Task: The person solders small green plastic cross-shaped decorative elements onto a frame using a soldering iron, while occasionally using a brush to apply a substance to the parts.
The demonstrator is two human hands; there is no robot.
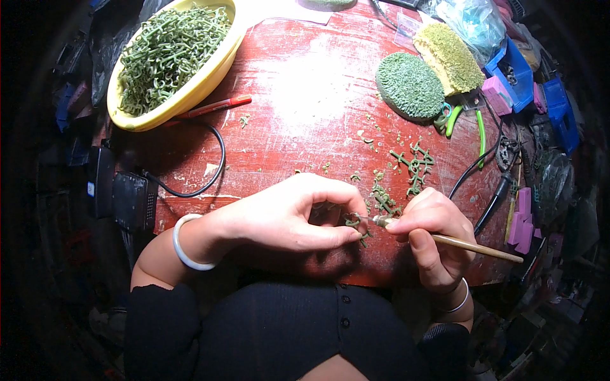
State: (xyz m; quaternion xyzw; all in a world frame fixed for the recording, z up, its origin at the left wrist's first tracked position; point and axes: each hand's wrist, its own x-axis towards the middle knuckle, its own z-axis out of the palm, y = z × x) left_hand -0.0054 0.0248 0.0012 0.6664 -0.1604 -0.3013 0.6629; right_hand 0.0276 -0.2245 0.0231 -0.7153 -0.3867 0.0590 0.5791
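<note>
My left hand is closed, thumb and forefinger pinching a small curled green piece. In my right hand is a slim wooden-handled tool, its tip end pointing left toward that piece. The tip is thin and hard to make out; whether it touches the piece I cannot tell. Just beyond my fingertips lies a loose cluster of similar green pieces with small crumbs around it. The fingers of the left hand that curl under are partly hidden.
A yellow bowl heaped with green curled pieces stands far left, beside a red pen. A round green textured pad, a yellow-green sponge-like block, blue bins, pink blocks and black cables surround the red tabletop.
</note>
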